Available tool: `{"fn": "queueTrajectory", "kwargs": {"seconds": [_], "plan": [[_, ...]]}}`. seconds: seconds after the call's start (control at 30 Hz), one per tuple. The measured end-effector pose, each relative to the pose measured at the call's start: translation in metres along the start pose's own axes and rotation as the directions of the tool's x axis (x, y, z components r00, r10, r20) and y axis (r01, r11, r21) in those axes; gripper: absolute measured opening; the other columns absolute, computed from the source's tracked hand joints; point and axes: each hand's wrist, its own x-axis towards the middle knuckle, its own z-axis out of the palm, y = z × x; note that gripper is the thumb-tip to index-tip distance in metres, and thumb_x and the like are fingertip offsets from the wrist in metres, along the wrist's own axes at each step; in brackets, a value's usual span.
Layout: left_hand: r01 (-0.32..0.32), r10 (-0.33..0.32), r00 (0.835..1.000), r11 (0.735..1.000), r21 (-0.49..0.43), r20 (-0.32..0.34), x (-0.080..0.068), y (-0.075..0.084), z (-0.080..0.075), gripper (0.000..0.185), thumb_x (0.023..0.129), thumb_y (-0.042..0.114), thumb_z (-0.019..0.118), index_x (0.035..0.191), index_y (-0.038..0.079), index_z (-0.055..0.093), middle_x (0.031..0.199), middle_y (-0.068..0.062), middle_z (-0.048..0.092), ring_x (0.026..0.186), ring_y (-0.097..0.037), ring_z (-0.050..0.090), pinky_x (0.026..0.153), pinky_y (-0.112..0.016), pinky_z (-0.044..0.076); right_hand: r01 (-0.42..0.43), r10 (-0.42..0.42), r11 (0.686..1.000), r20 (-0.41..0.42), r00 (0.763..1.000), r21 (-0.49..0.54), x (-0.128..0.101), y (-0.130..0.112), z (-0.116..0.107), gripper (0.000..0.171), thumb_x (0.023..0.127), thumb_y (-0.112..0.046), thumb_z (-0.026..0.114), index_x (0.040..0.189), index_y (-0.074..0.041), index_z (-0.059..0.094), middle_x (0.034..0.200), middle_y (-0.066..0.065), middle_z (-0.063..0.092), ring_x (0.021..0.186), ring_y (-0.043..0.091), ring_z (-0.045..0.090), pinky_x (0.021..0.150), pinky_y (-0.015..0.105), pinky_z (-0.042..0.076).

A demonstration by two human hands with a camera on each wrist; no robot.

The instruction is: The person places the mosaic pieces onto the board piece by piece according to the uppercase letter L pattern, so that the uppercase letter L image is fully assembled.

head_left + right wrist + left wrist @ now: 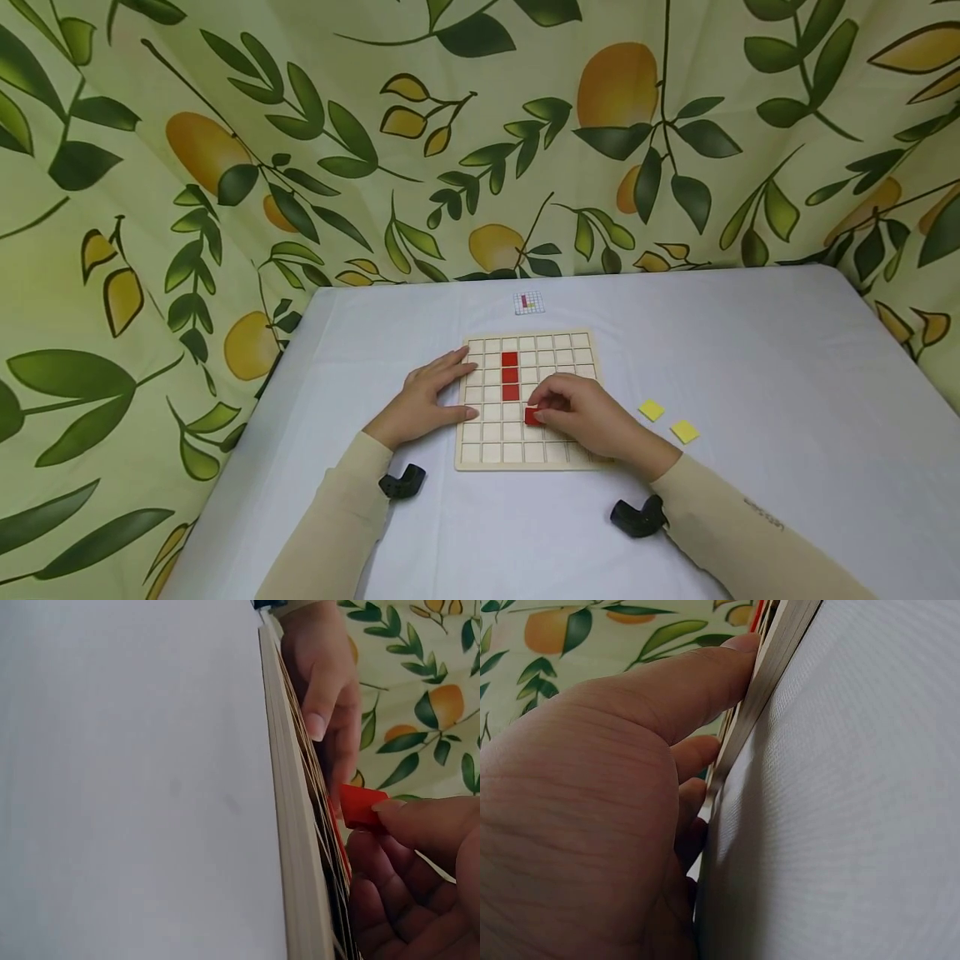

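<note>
From my screen, the left hand [431, 400] lies spread, thumb and fingertips on the left edge of the gridded wooden board [491, 452], probably bracing it. The right hand [585, 410] pinches a flat red tile [532, 417] above it, seemingly for precision; yellow squares [652, 410] lie past the right edge.

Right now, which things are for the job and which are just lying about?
For the job:
board
three red tiles on it
red tile in the right hand
two yellow tiles, probably
card, probably

Just there:
curtain
cloth
black wrist gadgets
</note>
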Motion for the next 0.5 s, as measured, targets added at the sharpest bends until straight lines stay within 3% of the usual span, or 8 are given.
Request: {"fn": "queueTrajectory", "kwargs": {"seconds": [0.5], "plan": [[-0.036,0.036,0.999,0.999,-0.012,0.008,0.0,-0.002,-0.002,0.081,0.094,0.05,0.085,0.163,0.023,0.055,0.177,0.011,0.025,0.163,-0.018,0.018,0.126,-0.056,0.01,0.013,-0.014,0.999,-0.037,0.999,-0.049,0.022,-0.005,0.023,0.013,0.102,-0.001,0.075,0.102,-0.014,0.077,0.101,-0.008,0.071,0.09,0.014,0.064,0.084,0.036,0.056]]}}
